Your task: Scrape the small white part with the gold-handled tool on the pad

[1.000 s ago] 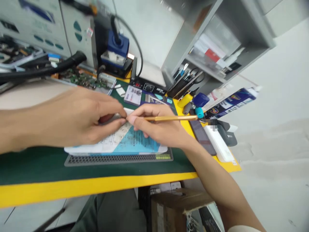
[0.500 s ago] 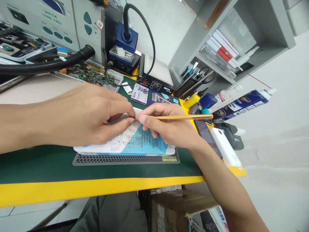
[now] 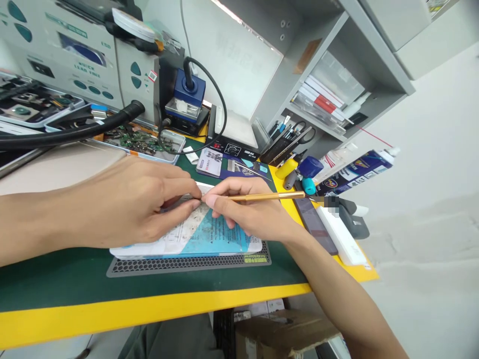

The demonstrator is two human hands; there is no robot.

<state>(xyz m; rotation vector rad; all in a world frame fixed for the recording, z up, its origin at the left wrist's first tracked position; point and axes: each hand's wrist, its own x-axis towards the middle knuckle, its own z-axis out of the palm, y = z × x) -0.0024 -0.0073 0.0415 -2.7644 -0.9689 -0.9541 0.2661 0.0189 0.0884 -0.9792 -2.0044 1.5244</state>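
Note:
My left hand (image 3: 127, 202) pinches a small flat part (image 3: 183, 198) between thumb and forefinger over a blue and white work mat (image 3: 209, 237). My right hand (image 3: 249, 209) grips a slim gold tool (image 3: 269, 196), its handle pointing right and its tip meeting the part at my left fingertips. The tip itself is hidden by the fingers. The work mat lies on a dark perforated pad (image 3: 187, 263) on the green bench surface (image 3: 56, 279).
A grey soldering station (image 3: 75, 55) and a blue tool stand (image 3: 189, 94) stand at the back. A tray of green circuit boards (image 3: 145, 144), a dark phone (image 3: 316, 224), a white block (image 3: 342, 237) and a glue tube (image 3: 359, 167) lie around. A cardboard box (image 3: 284, 334) sits below the yellow bench edge.
Both hands keep their grip and stay together over the mat. The view has tilted up, so more of the station and shelf shows.

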